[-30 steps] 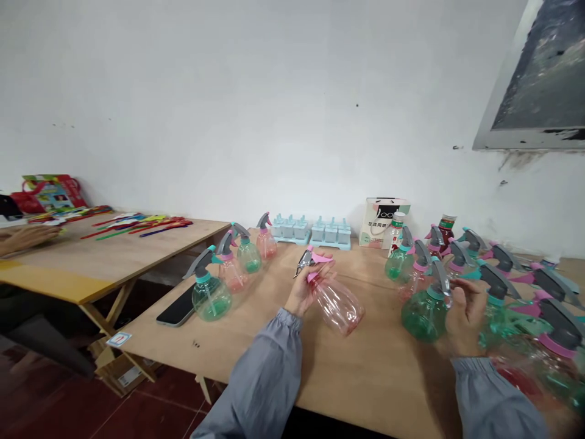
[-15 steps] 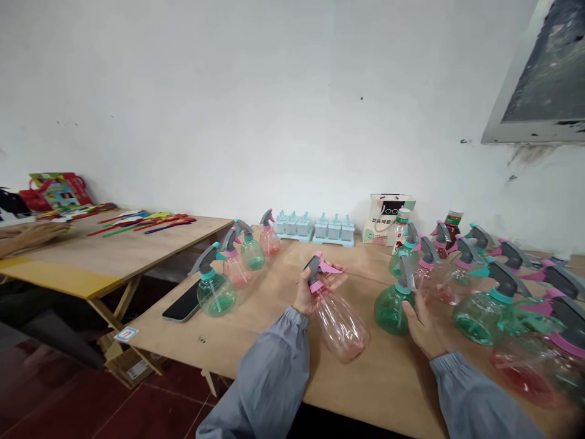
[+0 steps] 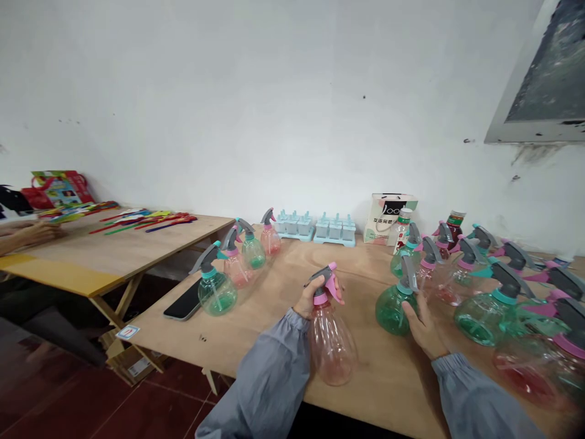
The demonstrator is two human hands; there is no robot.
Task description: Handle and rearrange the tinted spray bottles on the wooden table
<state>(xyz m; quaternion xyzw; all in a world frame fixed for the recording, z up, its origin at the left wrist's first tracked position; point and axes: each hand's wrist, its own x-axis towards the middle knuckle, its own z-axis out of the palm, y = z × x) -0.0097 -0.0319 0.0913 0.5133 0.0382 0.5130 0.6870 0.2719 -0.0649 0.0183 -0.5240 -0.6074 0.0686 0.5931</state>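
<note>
My left hand [image 3: 307, 299] is closed around the neck and trigger head of a clear pink spray bottle [image 3: 334, 347], with fingers at its pink trigger. The bottle tilts slightly, its base low near the table's front edge; I cannot tell whether it touches the table. At the right, my right hand [image 3: 423, 323] grips the side of a green spray bottle [image 3: 393, 312], thumb in front and the other fingers partly hidden. That bottle has a grey head and stands upright. Just right of this hand is another green spray bottle [image 3: 478, 320] with a teal collar.
Several more pink and green spray bottles crowd the right side, including a pink one [image 3: 525, 372] in front. A row including a green bottle [image 3: 217, 296] stands left beside a phone [image 3: 183, 302]. Ice-pop moulds [image 3: 336, 230] and a paper bag [image 3: 382, 219] line the wall. Another person's hand [image 3: 39, 235] rests far left.
The pink spray bottle has swung more upright, its base moving left and nearer me. My left fingers have shifted from spread behind the trigger to curled around it. My right hand stays put.
</note>
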